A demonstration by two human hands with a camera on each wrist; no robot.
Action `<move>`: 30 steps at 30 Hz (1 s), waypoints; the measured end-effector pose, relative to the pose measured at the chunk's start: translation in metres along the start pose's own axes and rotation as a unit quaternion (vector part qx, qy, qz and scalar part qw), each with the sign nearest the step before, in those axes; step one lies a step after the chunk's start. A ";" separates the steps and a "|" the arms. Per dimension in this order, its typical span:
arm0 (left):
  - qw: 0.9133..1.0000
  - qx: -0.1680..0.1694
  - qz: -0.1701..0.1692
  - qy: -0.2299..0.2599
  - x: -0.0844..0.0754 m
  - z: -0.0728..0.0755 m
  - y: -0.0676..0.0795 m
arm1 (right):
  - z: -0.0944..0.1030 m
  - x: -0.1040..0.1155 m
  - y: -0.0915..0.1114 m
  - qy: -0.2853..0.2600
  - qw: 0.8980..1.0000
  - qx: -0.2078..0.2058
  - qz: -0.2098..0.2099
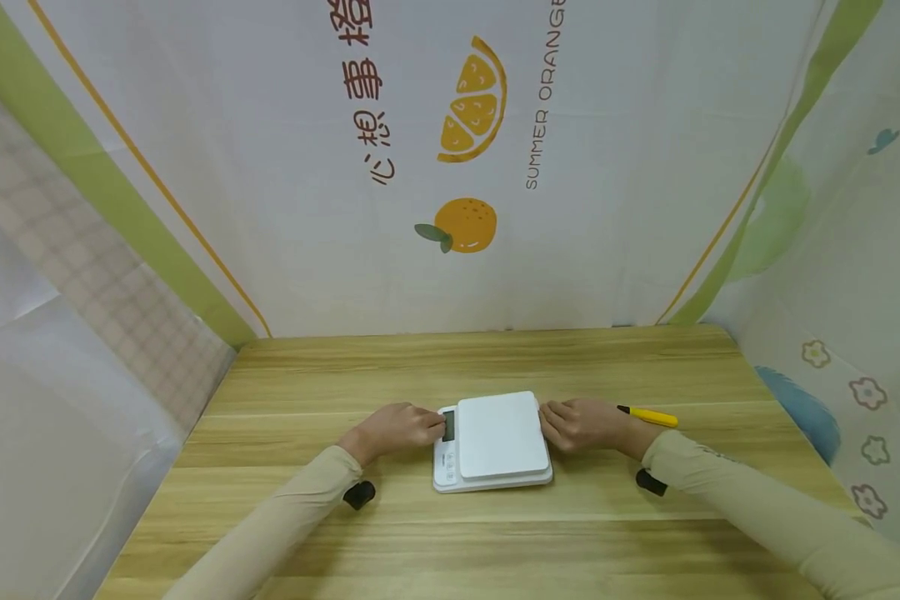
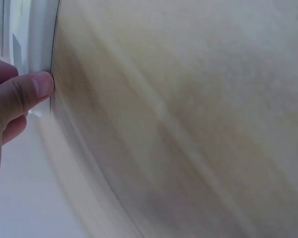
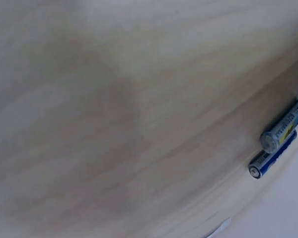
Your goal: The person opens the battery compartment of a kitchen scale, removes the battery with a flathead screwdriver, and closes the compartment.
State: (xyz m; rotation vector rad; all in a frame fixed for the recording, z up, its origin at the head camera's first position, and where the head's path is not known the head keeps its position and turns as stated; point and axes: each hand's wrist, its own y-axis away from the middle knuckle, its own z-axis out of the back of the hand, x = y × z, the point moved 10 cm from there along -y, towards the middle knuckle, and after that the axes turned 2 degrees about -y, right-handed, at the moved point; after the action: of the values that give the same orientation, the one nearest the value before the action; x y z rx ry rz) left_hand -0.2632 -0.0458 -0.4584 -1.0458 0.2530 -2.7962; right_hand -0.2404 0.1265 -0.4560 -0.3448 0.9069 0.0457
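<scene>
A white kitchen scale lies on the wooden table, its small dark display and buttons along the left side. At that left end my left hand pinches the scale's edge; the left wrist view shows the thumb against the casing. My right hand holds the opposite edge with curled fingers. That hand is out of sight in the right wrist view, where two blue-and-silver batteries lie side by side on the table.
Beyond my right wrist lies a slim yellow tool with a black end, partly covered by the wrist. A thin metal piece shows at the bottom of the right wrist view. A printed curtain hangs behind the table.
</scene>
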 end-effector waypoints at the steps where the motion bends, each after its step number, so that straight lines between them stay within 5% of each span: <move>1: 1.000 0.006 0.001 0.003 0.000 -0.001 -0.001 | 0.000 0.001 0.000 -0.001 1.000 0.002 0.000; 25: 0.996 0.057 0.024 0.067 0.004 -0.005 -0.003 | -0.015 0.013 0.011 -0.038 0.996 0.077 0.021; 28: 0.993 0.055 0.046 0.095 0.008 -0.007 -0.002 | -0.014 0.012 0.010 -0.041 0.995 0.086 0.013; 30: 0.983 0.061 0.092 0.144 0.015 -0.009 0.001 | -0.010 0.008 0.009 -0.049 0.994 0.094 -0.019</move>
State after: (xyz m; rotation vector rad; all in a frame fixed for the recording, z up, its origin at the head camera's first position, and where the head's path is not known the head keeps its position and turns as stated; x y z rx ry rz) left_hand -0.2802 -0.0492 -0.4554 -0.5586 0.1948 -2.7446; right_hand -0.2453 0.1311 -0.4704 -0.1835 0.8003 -0.0567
